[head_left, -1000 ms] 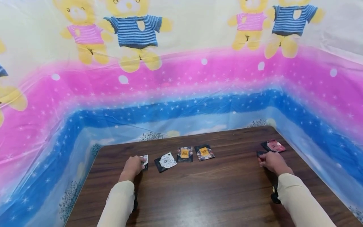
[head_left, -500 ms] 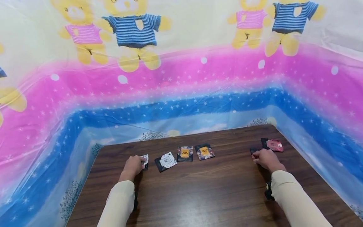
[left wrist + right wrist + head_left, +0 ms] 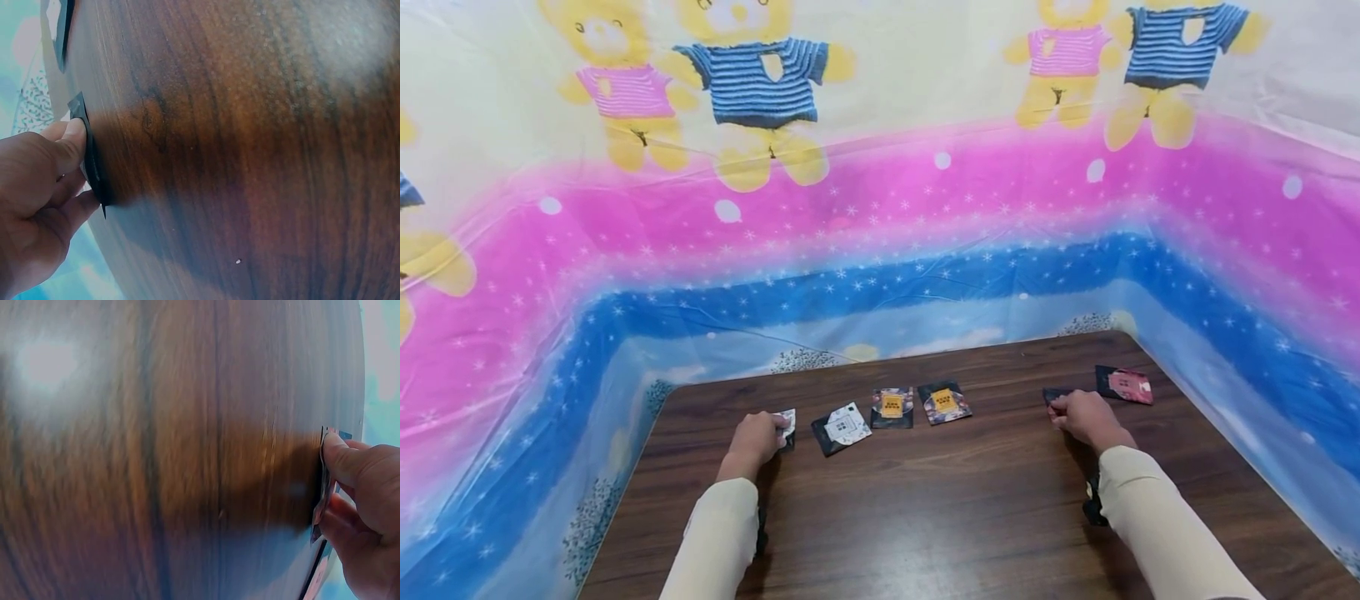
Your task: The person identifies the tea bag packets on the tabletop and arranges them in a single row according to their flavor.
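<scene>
At the left of the table, my left hand (image 3: 754, 439) pinches a small black and white sachet (image 3: 788, 428). In the left wrist view the thumb lies on the near face of that sachet, which stands edge-up close to the wood. My right hand (image 3: 1088, 418), over on the right side, holds a black and red sachet (image 3: 1054, 393) by its edge, thumb in front and fingers behind. The hand covers part of it in the head view. Just behind the right hand a black and pink-red sachet (image 3: 1127, 385) lies flat.
Between the hands lie a black and white sachet (image 3: 844, 427) and two dark sachets with orange labels, one on the left (image 3: 892, 406) and one on the right (image 3: 943, 402). The brown wooden table (image 3: 887, 517) meets a printed cloth (image 3: 880, 317) at its back and sides.
My right hand has slid left with its black and red sachet, away from the pink-red one, which has turned slightly and shows more fully. The left hand has stayed in place.
</scene>
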### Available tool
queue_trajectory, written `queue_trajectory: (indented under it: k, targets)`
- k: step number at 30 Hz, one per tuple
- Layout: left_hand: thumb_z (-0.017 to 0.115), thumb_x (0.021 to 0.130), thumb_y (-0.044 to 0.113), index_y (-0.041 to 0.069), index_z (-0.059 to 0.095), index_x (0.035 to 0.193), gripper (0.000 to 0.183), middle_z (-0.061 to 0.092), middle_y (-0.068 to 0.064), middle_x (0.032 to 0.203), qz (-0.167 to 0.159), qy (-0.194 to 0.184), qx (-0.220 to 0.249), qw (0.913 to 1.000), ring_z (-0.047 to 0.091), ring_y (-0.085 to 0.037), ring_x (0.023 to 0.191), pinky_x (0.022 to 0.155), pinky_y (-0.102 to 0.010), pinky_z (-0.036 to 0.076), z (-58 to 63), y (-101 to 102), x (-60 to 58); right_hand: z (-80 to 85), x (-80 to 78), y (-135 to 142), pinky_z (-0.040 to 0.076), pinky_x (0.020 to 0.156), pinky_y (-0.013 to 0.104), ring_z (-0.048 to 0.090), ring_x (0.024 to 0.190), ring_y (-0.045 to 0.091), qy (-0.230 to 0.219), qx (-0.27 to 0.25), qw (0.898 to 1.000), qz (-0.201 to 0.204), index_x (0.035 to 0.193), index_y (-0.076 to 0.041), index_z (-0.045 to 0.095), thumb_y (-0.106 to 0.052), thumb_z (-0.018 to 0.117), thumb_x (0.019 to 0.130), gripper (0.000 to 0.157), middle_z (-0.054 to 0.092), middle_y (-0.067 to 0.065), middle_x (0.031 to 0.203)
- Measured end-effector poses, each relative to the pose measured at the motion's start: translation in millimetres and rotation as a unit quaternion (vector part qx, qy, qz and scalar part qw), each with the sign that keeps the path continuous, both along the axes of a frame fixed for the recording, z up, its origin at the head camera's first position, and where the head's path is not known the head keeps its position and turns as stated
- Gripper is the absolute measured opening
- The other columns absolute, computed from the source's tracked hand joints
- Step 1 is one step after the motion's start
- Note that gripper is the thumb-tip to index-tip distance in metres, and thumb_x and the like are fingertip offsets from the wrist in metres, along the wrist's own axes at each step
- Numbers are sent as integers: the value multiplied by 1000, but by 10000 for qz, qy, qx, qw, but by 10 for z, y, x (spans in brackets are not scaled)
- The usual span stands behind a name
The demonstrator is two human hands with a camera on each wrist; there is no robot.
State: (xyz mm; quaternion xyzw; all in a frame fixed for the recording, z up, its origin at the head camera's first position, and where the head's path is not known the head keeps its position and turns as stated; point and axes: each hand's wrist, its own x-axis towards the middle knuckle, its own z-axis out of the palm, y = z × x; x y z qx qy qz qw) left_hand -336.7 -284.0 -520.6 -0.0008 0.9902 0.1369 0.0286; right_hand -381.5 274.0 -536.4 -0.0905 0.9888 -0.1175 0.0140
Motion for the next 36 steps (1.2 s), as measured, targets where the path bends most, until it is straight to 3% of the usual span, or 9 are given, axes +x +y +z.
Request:
queue_trajectory:
  k: [9, 17, 27, 36]
  targets:
    - [72, 94, 8, 7, 71, 130, 36, 68, -28, 125, -47, 75, 54, 9999, 69, -34, 97, 82, -48, 57, 19, 4, 22, 6, -52, -195, 52, 94, 57, 64, 101, 38, -95, -20, 9999, 57, 120, -4, 75, -16, 72, 95, 28, 71, 24, 120]
    - [71, 94, 8, 8, 70, 131, 37, 68, -28, 126, 38, 46, 64, 10000, 68, -33, 96, 84, -48, 57, 14, 18, 34, 16, -68, -348, 51, 97, 58, 64, 107, 41, -136, 25, 9998, 115, 130, -3, 70, -16, 71, 96, 37, 68, 26, 127]
    - [70, 95, 8, 8, 70, 132, 36, 67, -27, 128, 103, 34, 100, 9999, 68, -33, 98, 86, -48, 57, 27, 16, 33, 5, -160, -532, 52, 97, 57, 65, 107, 38, -205, -73, 9996, 203, 117, -8, 76, -18, 71, 96, 24, 70, 22, 124]
    - [71, 95, 8, 8, 70, 131, 37, 68, -28, 126, 81, 8, 29, 10000, 68, -35, 100, 86, -49, 57, 25, 23, 31, 8, -198, -725, 53, 96, 54, 66, 112, 40, -79, 38, 9994, 349, 122, -9, 75, -18, 70, 96, 28, 71, 19, 125]
